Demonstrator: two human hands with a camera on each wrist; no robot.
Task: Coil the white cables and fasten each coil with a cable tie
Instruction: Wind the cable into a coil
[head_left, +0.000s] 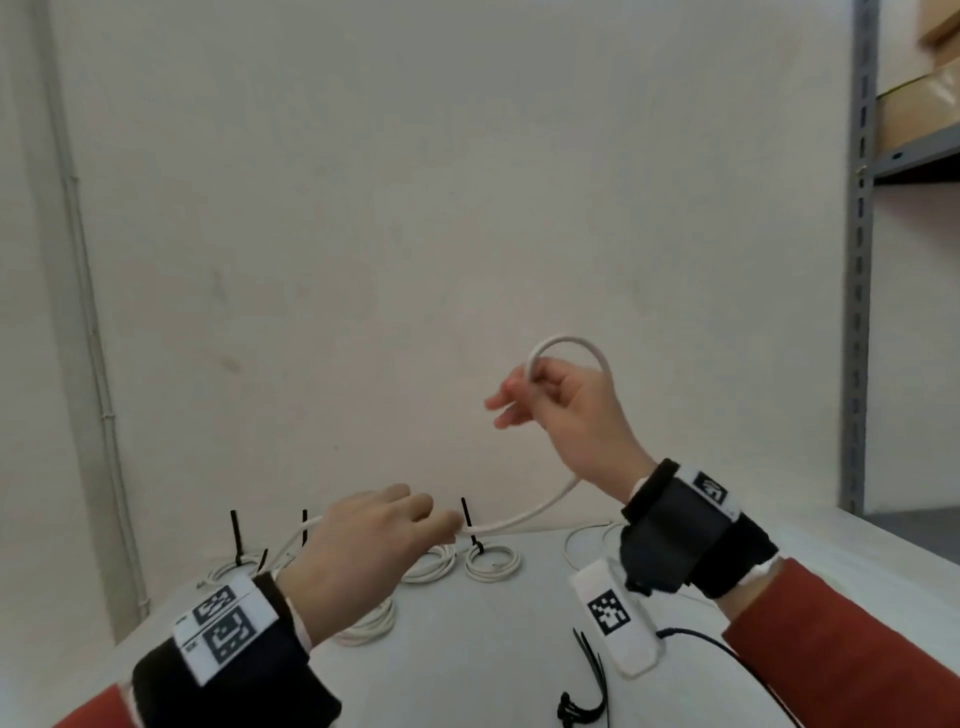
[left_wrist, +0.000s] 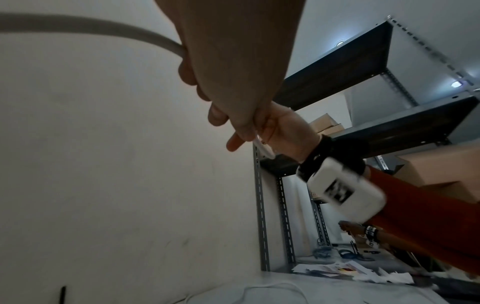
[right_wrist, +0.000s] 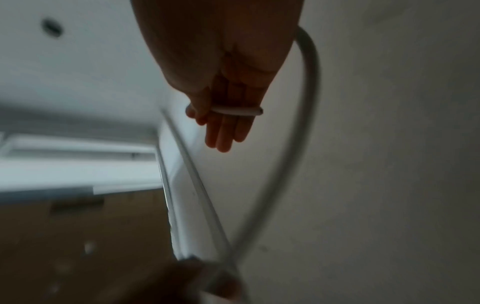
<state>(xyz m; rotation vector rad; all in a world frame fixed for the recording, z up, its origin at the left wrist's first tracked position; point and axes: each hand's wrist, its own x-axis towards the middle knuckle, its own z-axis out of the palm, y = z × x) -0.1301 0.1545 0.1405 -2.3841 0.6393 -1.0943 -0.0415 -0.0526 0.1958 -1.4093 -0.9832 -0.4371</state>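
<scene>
Though looped, white cable (head_left: 566, 339) diagonal, up-right.

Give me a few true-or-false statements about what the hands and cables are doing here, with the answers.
1. The right hand holds a loop of white cable up above the table. True.
2. The left hand lies flat and empty on the table. False: it grips the same white cable, lower down.
3. Some coils on the table already carry black ties. True.
4. The spare cable ties are white. False: they are black and lie near the table's front edge.
</scene>
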